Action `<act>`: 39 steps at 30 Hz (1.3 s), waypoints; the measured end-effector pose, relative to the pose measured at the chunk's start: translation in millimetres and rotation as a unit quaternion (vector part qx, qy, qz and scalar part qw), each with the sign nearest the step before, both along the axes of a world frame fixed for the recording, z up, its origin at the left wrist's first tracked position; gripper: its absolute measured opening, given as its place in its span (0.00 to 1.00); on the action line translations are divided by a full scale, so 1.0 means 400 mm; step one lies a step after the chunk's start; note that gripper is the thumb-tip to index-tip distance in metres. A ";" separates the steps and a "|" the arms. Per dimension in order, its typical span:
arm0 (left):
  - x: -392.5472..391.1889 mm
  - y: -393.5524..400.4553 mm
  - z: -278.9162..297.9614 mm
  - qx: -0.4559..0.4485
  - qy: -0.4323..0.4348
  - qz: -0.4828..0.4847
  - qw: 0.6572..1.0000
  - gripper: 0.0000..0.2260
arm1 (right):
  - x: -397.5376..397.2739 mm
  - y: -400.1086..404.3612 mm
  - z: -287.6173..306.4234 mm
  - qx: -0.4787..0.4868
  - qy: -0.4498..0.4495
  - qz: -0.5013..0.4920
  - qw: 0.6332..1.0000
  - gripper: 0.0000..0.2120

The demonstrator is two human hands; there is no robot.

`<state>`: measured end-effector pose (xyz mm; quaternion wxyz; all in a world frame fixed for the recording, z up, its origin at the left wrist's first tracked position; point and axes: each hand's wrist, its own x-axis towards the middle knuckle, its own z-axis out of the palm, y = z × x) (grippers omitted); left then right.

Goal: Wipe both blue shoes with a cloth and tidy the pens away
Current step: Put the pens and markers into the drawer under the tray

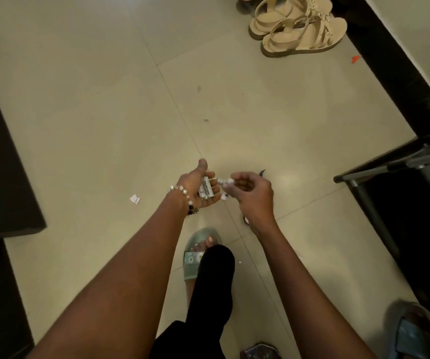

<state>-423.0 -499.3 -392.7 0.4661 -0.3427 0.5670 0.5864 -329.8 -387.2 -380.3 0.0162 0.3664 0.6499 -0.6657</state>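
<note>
Both bare forearms reach forward over a pale tiled floor [92, 104], the hands meeting just below the middle of the view. The left hand [200, 189], with a beaded bracelet [182, 193] on its wrist, is turned palm up with the fingers curled around a small bundle of white pens [205, 189] lying across the palm, the thumb standing up at 12 o'clock. The right hand [251, 193], just beside it at 3 o'clock, has its fingers curled and pinches the end of one white patterned pen [223, 181] between thumb and fingertips; that pen bridges the gap between the two hands.

At 6 o'clock from the hands, a foot in a pale green slide sandal [195, 257] stands on the tiles, partly covered by a black trouser leg. A blue shoe [413, 330] sits at 5 o'clock, near the bottom right corner, blurred. A scrap of white paper [134, 199] lies on the floor at 9 o'clock. Far off at 1 o'clock, a pair of beige strappy sandals [296, 27] rests side by side. A dark rack with a grey metal frame [395, 167] stands at 3 o'clock.
</note>
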 end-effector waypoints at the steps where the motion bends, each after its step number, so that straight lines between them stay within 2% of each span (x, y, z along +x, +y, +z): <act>1: 0.011 -0.007 -0.008 0.004 -0.003 0.001 1.000 0.24 | -0.027 -0.007 0.004 0.000 0.001 0.050 0.999 0.11; 3: 0.020 -0.021 -0.021 0.017 -0.010 0.011 1.000 0.27 | -0.071 -0.018 0.005 0.011 -0.006 0.145 0.989 0.10; 5: 0.018 -0.037 -0.025 0.025 -0.013 0.024 0.999 0.21 | -0.099 -0.021 -0.021 0.055 0.007 0.121 0.991 0.06; 7: 0.013 -0.057 -0.035 0.024 -0.018 0.031 0.999 0.18 | -0.121 -0.015 -0.083 0.175 -0.005 0.069 0.982 0.05; 8: 0.012 -0.068 -0.045 0.017 -0.018 0.037 0.999 0.18 | -0.128 -0.015 -0.119 0.258 -0.027 0.110 0.960 0.07; 9: 0.012 -0.079 -0.056 0.013 -0.020 0.051 0.998 0.18 | -0.131 -0.018 -0.163 0.324 -0.047 0.198 0.924 0.11; 10: 0.013 -0.088 -0.068 0.012 -0.024 0.070 0.997 0.18 | -0.128 -0.025 -0.205 0.371 -0.062 0.309 0.874 0.14; 12: 0.018 -0.098 -0.088 0.012 -0.032 0.105 0.994 0.18 | -0.113 -0.044 -0.261 0.455 -0.077 0.468 0.754 0.18; 14: 0.021 -0.107 -0.108 0.009 -0.034 0.128 0.991 0.19 | -0.096 -0.058 -0.287 0.535 -0.032 0.490 0.687 0.16; 16: 0.027 -0.108 -0.113 0.009 -0.038 0.141 0.989 0.19 | -0.086 -0.063 -0.299 0.578 0.009 0.495 0.649 0.14; 17: 0.030 -0.107 -0.112 0.010 -0.038 0.146 0.988 0.20 | -0.085 -0.065 -0.302 0.563 0.012 0.507 0.653 0.14; 18: 0.032 -0.106 -0.112 0.010 -0.037 0.151 0.988 0.20 | -0.089 -0.062 -0.302 0.527 0.006 0.499 0.688 0.14; 19: 0.036 -0.106 -0.106 0.008 -0.035 0.156 0.987 0.20 | -0.094 -0.062 -0.289 0.468 -0.018 0.467 0.750 0.14; 21: 0.045 -0.103 -0.077 0.007 -0.033 0.156 0.987 0.21 | -0.106 -0.055 -0.233 0.304 -0.062 0.295 0.903 0.14; 22: 0.047 -0.100 -0.053 0.006 -0.030 0.153 0.988 0.21 | -0.111 -0.050 -0.184 0.188 -0.079 0.187 0.961 0.14; 23: 0.047 -0.097 -0.026 0.005 -0.025 0.149 0.988 0.21 | -0.113 -0.042 -0.124 0.065 -0.088 0.097 0.989 0.14; 25: 0.044 -0.077 0.045 0.003 -0.012 0.120 0.993 0.20 | -0.098 -0.016 0.001 -0.101 -0.079 0.008 0.992 0.14; 29: 0.049 0.012 0.253 0.013 0.020 0.002 1.000 0.16 | -0.007 0.065 0.271 -0.204 -0.013 -0.033 0.978 0.12; 34: 0.145 0.193 0.569 0.027 0.079 -0.183 0.979 0.13 | 0.212 0.203 0.602 -0.193 0.035 -0.114 0.974 0.12; 36: 0.194 0.261 0.660 0.040 0.103 -0.206 0.972 0.13 | 0.292 0.245 0.703 -0.168 0.048 -0.136 0.975 0.12; 39: 0.394 0.388 0.803 0.084 0.089 -0.239 0.963 0.14 | 0.517 0.330 0.860 -0.108 0.075 -0.185 0.974 0.10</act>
